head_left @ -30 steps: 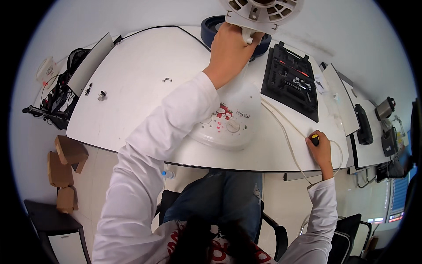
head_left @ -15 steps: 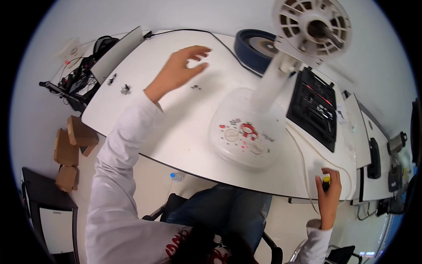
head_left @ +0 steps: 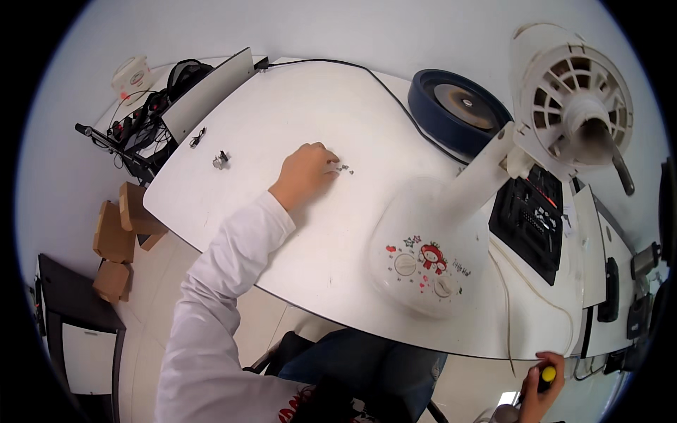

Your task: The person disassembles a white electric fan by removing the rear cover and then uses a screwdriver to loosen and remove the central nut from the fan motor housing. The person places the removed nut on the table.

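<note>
My left hand (head_left: 305,175) is down on the white table, its fingers curled together at a few small screws (head_left: 347,169). Whatever lies between the fingertips is too small to make out. Low at the right, off the table's front edge, my right hand (head_left: 540,395) is wrapped round a screwdriver (head_left: 548,374) with a yellow-ended dark handle; its shaft is hidden. Between the hands stands a white electric fan (head_left: 395,240) without blades or guard. Its base has two knobs and a red cartoon print, and the bare motor housing (head_left: 582,99) leans toward the back right.
A dark blue round part (head_left: 458,109) lies at the back beside a black cable. The black tool case (head_left: 525,218) sits right of the fan, near a pale cord (head_left: 508,303). Small metal parts (head_left: 221,161) rest at left. Cardboard boxes (head_left: 113,233) stand on the floor.
My left hand has come down from above the table to the screws, and its fingers have closed. My right hand, with the screwdriver, has moved lower in view. The view has shifted.
</note>
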Tool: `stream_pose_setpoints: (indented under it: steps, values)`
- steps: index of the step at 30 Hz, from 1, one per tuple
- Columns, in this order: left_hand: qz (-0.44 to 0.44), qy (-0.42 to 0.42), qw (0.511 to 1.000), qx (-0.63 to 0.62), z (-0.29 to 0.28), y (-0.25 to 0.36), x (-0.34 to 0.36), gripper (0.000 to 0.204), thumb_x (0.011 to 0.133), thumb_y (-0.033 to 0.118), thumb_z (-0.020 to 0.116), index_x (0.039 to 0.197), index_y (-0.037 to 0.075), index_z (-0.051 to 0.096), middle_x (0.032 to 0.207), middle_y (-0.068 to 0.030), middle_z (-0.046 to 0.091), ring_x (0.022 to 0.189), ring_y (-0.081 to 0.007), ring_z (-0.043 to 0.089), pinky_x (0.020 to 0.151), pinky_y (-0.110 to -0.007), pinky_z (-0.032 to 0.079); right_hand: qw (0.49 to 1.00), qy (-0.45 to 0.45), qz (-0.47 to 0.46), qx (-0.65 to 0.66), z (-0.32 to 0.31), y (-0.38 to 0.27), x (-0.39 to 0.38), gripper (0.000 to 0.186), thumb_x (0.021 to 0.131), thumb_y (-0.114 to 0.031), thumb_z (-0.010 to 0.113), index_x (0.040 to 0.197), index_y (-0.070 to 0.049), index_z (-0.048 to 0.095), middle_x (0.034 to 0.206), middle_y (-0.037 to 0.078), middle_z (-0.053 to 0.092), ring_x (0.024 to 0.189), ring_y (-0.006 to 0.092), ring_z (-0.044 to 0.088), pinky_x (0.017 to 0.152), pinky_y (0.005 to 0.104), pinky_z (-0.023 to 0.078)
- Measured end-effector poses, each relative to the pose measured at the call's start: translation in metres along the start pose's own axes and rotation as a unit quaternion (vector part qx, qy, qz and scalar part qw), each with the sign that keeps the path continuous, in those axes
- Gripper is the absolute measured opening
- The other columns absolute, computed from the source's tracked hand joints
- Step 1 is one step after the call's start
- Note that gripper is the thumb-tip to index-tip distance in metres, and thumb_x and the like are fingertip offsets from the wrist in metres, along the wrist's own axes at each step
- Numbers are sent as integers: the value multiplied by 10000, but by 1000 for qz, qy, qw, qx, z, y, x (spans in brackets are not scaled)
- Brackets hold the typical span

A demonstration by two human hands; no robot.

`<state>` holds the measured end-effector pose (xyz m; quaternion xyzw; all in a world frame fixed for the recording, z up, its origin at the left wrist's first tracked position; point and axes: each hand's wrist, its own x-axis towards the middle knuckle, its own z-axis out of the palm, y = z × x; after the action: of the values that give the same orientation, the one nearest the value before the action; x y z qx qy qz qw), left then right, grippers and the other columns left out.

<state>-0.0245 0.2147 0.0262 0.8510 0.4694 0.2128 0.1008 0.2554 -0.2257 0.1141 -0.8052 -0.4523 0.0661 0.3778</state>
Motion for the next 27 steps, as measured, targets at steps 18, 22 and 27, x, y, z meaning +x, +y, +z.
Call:
stream_pose_setpoints:
  steps: [18, 22, 27]
  values:
    - [71, 77, 939, -328, -45, 70, -75, 72, 763, -18, 671, 831, 5, 663, 908, -88, 679, 838, -184, 648, 779, -287, 489, 599, 67, -272, 750, 41, -24, 4, 220, 884, -233, 627, 878, -44, 517, 695, 66, 527, 532, 139, 537, 528, 278, 515]
    - [36, -24, 763, -645, -27, 127, -154, 177, 761, -82, 671, 926, -26, 639, 912, -89, 659, 888, -172, 634, 852, -309, 502, 412, 123, -219, 876, 28, -6, 10, 187, 869, -147, 567, 716, -87, 480, 574, -32, 438, 408, 57, 388, 380, 190, 341]
    - [31, -66, 605, -793, 8, 161, -191, 258, 728, -165, 647, 945, -29, 615, 930, -104, 626, 889, -190, 611, 836, -324, 498, 389, 164, -207, 882, 42, -47, 20, 279, 869, -155, 556, 621, -123, 433, 537, -30, 467, 354, 35, 427, 318, 159, 345]
